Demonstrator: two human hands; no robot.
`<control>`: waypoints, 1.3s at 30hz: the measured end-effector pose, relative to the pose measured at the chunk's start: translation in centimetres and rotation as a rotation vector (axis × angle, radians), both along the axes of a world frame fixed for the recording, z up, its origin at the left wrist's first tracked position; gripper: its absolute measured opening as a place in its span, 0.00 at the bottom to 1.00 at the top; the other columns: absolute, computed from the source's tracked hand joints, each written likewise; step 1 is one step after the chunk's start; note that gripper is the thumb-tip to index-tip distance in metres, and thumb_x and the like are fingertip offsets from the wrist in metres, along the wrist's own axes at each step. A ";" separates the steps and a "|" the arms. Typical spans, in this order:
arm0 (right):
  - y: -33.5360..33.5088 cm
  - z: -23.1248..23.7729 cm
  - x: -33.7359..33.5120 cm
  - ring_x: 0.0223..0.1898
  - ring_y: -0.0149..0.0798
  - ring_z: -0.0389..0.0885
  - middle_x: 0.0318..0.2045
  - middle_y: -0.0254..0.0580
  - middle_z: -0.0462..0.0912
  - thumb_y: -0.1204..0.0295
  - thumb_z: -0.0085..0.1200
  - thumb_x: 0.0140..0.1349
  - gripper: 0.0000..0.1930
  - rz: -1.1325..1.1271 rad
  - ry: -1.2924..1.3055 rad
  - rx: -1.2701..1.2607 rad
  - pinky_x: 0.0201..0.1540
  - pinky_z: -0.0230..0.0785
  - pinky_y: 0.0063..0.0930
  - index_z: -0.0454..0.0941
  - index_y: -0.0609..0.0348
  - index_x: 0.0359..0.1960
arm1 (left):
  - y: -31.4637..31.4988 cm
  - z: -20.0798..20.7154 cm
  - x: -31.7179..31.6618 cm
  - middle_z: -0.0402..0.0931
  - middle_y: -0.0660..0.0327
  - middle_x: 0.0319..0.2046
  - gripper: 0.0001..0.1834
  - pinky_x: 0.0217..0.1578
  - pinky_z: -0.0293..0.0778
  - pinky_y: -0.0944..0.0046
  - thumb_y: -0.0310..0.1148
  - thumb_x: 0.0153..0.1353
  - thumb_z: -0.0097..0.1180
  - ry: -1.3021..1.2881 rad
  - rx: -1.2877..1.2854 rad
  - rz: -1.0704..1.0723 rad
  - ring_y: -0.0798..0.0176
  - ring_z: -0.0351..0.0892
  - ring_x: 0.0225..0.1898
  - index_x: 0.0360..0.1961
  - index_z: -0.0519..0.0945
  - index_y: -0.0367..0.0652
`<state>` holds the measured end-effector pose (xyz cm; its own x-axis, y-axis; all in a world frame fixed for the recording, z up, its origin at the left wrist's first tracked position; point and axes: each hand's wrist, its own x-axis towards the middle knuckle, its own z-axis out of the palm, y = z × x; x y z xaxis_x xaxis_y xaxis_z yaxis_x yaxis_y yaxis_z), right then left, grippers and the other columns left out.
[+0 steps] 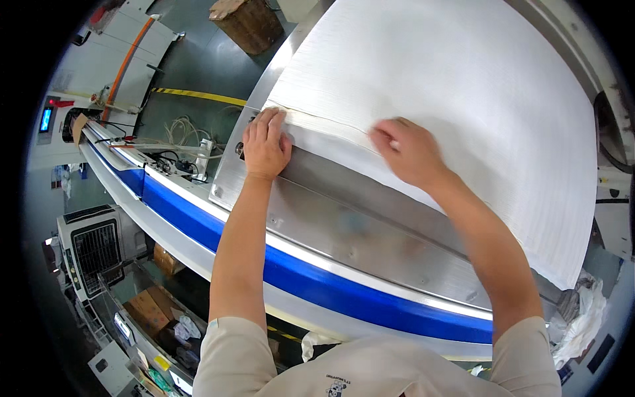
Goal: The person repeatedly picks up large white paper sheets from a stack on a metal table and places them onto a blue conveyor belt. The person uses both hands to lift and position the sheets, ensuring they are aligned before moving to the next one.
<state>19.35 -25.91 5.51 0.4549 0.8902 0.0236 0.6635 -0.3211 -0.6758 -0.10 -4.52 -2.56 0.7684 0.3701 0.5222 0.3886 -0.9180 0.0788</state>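
A wide sheet of white ribbed fabric [450, 99] lies across a metal machine bed [344, 228]. Its near edge runs as a folded strip from left to right. My left hand [266, 142] lies flat, fingers together, pressing the fabric's left corner at the edge. My right hand [407, 149] rests palm down on the fabric edge further right, fingers slightly curled and blurred. Neither hand grips anything that I can see.
A blue and white rail [331, 288] curves along the front of the bed. Cables and small parts [182, 155] sit left of it. A wooden stump-like block [250, 23] stands on the floor behind. A boxy machine [92, 248] and crates of scraps [159, 317] are lower left.
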 end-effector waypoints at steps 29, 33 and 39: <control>9.0 -3.5 -4.1 0.30 0.48 0.79 0.27 0.43 0.80 0.60 0.51 0.58 0.11 0.002 -0.146 0.213 0.32 0.71 0.39 0.78 0.53 0.30 | 3.0 3.4 -0.9 0.73 0.59 0.45 0.20 0.53 0.62 0.52 0.31 0.43 0.57 0.323 0.018 -0.289 0.55 0.72 0.49 0.41 0.71 0.46; 0.9 -3.7 -6.3 0.29 0.50 0.79 0.28 0.50 0.78 0.57 0.45 0.62 0.17 -0.198 -0.191 -0.074 0.33 0.71 0.42 0.77 0.58 0.28 | 2.4 5.9 -0.1 0.72 0.54 0.49 0.28 0.57 0.58 0.51 0.31 0.44 0.58 0.653 -0.093 -0.237 0.53 0.70 0.52 0.50 0.70 0.46; -19.7 -3.4 1.0 0.27 0.47 0.79 0.21 0.48 0.80 0.53 0.40 0.64 0.24 -0.469 -0.308 -0.514 0.40 0.68 0.42 0.79 0.56 0.21 | 0.1 8.0 4.5 0.74 0.55 0.43 0.31 0.50 0.63 0.52 0.26 0.40 0.58 0.997 0.026 -0.153 0.52 0.74 0.47 0.51 0.70 0.50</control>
<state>20.33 -45.61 2.11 0.8281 0.5388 -0.1545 0.5146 -0.8401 -0.1716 4.42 -4.42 5.48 0.8973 0.2284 -0.3777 0.1440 -0.9604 -0.2385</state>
